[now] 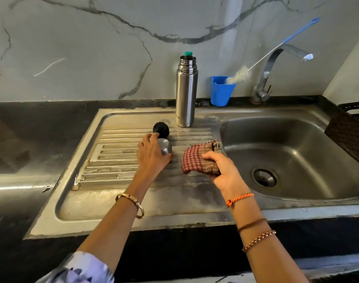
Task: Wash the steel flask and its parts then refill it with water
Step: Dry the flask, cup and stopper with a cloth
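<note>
While upright (long axis vertical), flask (186,92).

The flask (186,92) stands far on the drainboard (117,160), stopper (161,129) and cup (165,147) near-left of it, cloth (199,160) right, basin (296,156) farther right.

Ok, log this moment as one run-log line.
left hand: grips small steel cup on drainboard | right hand: holds red checked cloth | tall steel flask: upright, open | black round stopper: beside cup
</note>
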